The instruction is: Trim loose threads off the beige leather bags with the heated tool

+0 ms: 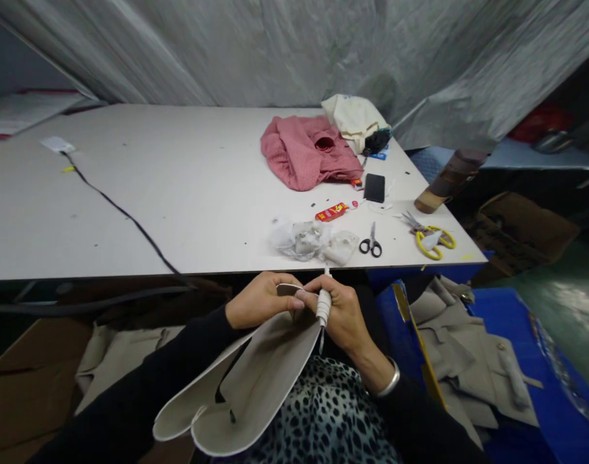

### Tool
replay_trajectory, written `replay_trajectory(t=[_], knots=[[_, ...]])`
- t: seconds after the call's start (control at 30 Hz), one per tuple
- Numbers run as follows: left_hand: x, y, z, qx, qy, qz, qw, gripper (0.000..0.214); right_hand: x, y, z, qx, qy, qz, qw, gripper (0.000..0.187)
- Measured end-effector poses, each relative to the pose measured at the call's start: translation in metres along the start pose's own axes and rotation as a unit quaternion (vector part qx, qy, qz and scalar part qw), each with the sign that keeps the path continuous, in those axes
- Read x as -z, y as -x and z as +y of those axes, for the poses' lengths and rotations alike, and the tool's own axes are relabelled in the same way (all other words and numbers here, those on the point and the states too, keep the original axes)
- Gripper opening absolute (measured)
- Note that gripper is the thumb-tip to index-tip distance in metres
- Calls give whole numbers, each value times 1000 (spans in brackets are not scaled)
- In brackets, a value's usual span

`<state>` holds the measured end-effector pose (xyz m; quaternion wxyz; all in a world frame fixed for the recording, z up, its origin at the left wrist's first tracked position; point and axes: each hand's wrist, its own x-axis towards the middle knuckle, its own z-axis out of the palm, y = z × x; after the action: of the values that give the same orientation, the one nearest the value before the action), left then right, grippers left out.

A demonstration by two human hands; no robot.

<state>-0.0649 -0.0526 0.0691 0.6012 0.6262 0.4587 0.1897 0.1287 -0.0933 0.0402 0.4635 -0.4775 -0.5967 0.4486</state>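
Note:
Over my lap I hold a beige, leather-like bag piece (260, 380), folded open, with rounded flaps at its lower end and a dark strip inside. My left hand (263, 299) is closed on its upper edge, thumb and fingers pinching it. Close against it, my right hand (340, 316) is closed around a slim tool with a white-wrapped handle (324, 308); a thin pointed end shows below. The right fingertips also meet the upper edge of the piece. What lies between the fingertips is hidden.
On the white table (193, 193) lie plastic bags of small parts (311, 240), black scissors (371, 242), yellow-handled scissors (432, 238), a red packet (332, 212) and pink cloth (307, 154). A blue bin (492, 316) with beige pieces stands right, a cardboard box (28, 380) left.

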Motion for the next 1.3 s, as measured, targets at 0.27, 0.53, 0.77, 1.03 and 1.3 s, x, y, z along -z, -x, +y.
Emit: replay_trajectory(t=[0.27,0.53,0.77,1.03,1.3], knots=[[-9,-28,-2,24,104,66,992,25,52,1,18,25,68,63,995,33],[-41,-76,-15,69,158,122,977,24,99,-30,47,-29,160,189,968,34],[-42,-94,-23,40,58,158,985,19,93,-48,61,17,150,220,964,29],[-42,-92,-13,56,34,128,990,18,92,-59,65,51,198,179,962,28],[-41,-91,-6,52,-4,116,992,15,88,-58,62,152,325,107,927,26]])
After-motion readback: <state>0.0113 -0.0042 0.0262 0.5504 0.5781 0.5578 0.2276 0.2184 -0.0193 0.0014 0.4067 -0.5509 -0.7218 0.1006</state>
